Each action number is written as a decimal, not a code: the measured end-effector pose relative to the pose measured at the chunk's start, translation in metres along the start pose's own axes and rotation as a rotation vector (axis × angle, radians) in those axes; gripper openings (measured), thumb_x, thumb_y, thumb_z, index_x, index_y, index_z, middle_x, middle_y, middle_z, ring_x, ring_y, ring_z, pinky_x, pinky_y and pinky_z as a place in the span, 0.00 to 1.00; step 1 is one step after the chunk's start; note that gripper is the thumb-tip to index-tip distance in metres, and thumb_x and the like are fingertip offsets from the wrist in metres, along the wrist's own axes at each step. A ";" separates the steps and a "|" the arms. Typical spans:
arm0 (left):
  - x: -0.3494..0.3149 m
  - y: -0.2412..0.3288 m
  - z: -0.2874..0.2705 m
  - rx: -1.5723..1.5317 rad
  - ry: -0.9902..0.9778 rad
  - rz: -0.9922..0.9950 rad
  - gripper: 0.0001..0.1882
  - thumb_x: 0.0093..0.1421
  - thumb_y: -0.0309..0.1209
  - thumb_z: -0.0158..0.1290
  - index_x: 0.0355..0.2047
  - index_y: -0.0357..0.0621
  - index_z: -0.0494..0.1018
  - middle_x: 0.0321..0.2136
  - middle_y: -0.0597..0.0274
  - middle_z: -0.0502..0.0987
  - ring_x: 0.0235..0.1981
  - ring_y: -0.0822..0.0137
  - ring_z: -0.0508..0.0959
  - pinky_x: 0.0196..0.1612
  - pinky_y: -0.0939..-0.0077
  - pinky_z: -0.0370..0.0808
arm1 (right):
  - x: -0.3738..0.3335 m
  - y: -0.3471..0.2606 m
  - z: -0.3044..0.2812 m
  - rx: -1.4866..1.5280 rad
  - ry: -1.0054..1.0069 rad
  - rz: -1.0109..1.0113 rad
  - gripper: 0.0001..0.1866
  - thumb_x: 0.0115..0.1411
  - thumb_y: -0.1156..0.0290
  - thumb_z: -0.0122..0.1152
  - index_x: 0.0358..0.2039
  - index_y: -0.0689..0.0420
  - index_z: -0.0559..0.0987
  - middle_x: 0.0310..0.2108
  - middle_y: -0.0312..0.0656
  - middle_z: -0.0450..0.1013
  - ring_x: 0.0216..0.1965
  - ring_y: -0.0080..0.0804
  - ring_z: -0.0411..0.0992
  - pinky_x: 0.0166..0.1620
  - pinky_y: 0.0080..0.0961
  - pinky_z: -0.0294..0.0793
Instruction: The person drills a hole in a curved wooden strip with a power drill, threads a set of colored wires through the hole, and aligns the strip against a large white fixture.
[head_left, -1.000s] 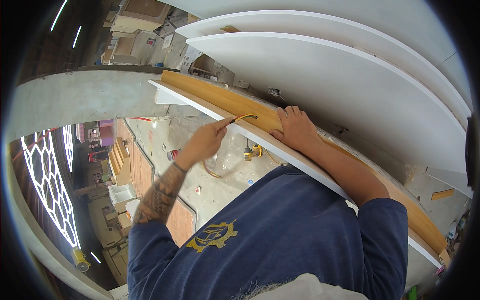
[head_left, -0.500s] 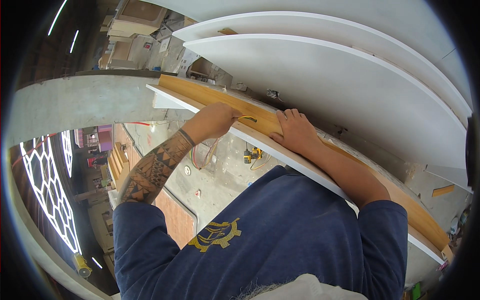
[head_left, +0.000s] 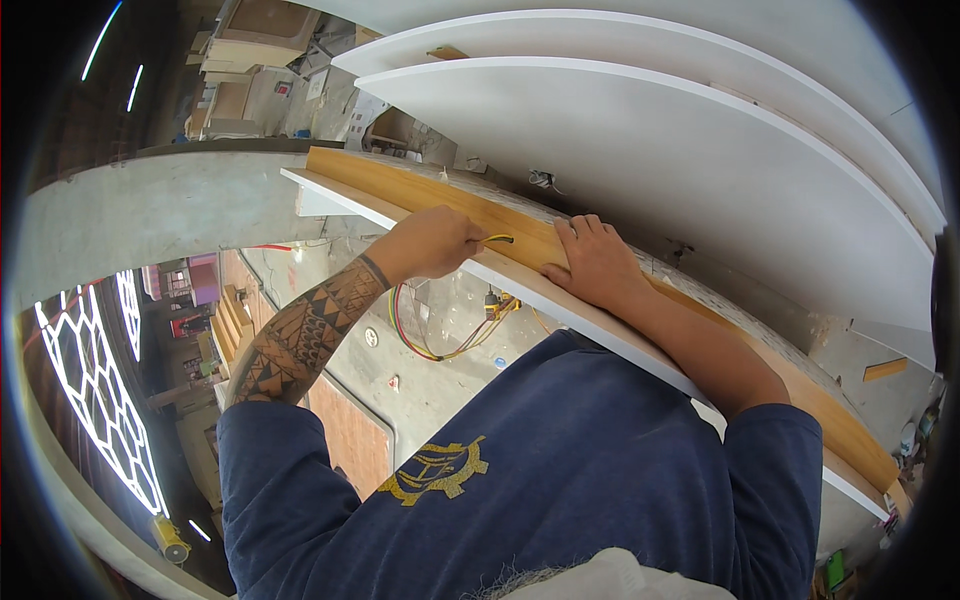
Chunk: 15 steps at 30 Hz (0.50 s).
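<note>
Pinched between the thumb and fingers of my left hand are thin yellow and dark wires. They run to a hole in the face of a long wood-coloured board. My right hand grips this board a little to the right of the hole, its fingertips over the upper edge and its thumb on the face. Along the board's lower side runs a white-edged ledge. Below my left hand hangs a loop of coloured wires, red and yellow among them. Its link to the pinched wires is hidden by the hand and ledge.
Beyond the board stand large white panels with curved edges. A yellow and black power tool lies on the floor below, partly behind the wire loop. Left of the board is a grey beam. A wood offcut lies at the right.
The hanging wire loop has swung right and spread wider, now crossing in front of the power tool. Both hands keep nearly the same place on the wires and board. The view has shifted slightly.
</note>
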<state>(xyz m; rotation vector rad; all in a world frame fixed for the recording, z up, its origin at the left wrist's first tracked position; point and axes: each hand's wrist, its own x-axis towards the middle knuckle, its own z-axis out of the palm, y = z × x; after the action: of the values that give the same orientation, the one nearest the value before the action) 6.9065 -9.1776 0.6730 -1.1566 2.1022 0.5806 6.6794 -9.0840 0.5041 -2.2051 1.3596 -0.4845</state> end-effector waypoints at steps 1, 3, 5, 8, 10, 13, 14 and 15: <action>0.002 0.003 -0.002 0.029 -0.048 0.033 0.15 0.70 0.37 0.54 0.48 0.46 0.85 0.29 0.43 0.82 0.35 0.42 0.83 0.43 0.47 0.78 | 0.000 0.000 -0.001 -0.001 -0.003 -0.001 0.39 0.67 0.41 0.61 0.62 0.65 0.73 0.49 0.51 0.74 0.56 0.45 0.71 0.57 0.39 0.74; 0.011 0.004 -0.005 0.042 -0.079 0.027 0.14 0.70 0.37 0.53 0.46 0.46 0.85 0.29 0.44 0.82 0.35 0.42 0.83 0.43 0.47 0.78 | 0.000 -0.002 -0.002 -0.009 -0.049 0.010 0.39 0.67 0.41 0.61 0.62 0.65 0.73 0.49 0.51 0.74 0.56 0.45 0.71 0.57 0.39 0.74; 0.018 0.007 -0.005 0.060 -0.112 0.024 0.14 0.70 0.37 0.53 0.44 0.46 0.85 0.29 0.44 0.82 0.35 0.42 0.83 0.43 0.47 0.78 | 0.000 -0.002 -0.001 -0.002 -0.043 0.012 0.39 0.67 0.41 0.61 0.62 0.65 0.73 0.49 0.51 0.74 0.56 0.45 0.71 0.57 0.39 0.74; 0.031 0.011 -0.002 0.143 -0.126 0.047 0.13 0.69 0.37 0.52 0.40 0.46 0.85 0.31 0.45 0.83 0.36 0.43 0.84 0.43 0.46 0.79 | 0.001 -0.001 -0.002 0.005 -0.032 0.017 0.39 0.67 0.41 0.62 0.62 0.65 0.73 0.50 0.51 0.74 0.56 0.45 0.71 0.57 0.40 0.74; 0.041 0.005 0.011 0.155 -0.129 0.011 0.13 0.67 0.37 0.54 0.38 0.45 0.84 0.31 0.47 0.84 0.37 0.44 0.85 0.43 0.47 0.80 | 0.001 0.000 -0.001 0.009 -0.028 0.019 0.39 0.67 0.41 0.62 0.61 0.65 0.74 0.50 0.51 0.74 0.56 0.46 0.71 0.57 0.40 0.74; 0.063 -0.003 0.048 0.219 -0.058 -0.018 0.12 0.65 0.37 0.58 0.38 0.43 0.84 0.31 0.49 0.85 0.39 0.44 0.85 0.45 0.49 0.81 | 0.000 -0.002 0.002 0.007 -0.013 0.006 0.38 0.66 0.42 0.63 0.60 0.64 0.74 0.51 0.52 0.74 0.57 0.47 0.71 0.58 0.41 0.74; 0.067 -0.001 0.052 0.222 -0.060 -0.013 0.12 0.65 0.37 0.58 0.38 0.43 0.84 0.31 0.49 0.85 0.39 0.44 0.85 0.45 0.49 0.81 | 0.001 -0.002 0.002 0.022 -0.012 0.000 0.37 0.66 0.42 0.63 0.59 0.64 0.75 0.51 0.53 0.75 0.57 0.47 0.71 0.59 0.43 0.74; 0.068 0.007 0.047 0.230 -0.074 -0.020 0.12 0.63 0.34 0.58 0.38 0.39 0.84 0.35 0.46 0.85 0.42 0.44 0.86 0.46 0.49 0.81 | 0.001 -0.002 0.001 0.034 -0.010 -0.005 0.36 0.66 0.42 0.63 0.57 0.64 0.76 0.51 0.53 0.75 0.58 0.47 0.71 0.59 0.44 0.74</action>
<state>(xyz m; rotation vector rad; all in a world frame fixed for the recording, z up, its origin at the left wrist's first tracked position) 6.8892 -9.1817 0.5918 -1.0098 2.0316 0.3557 6.6812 -9.0840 0.5047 -2.1810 1.3316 -0.4948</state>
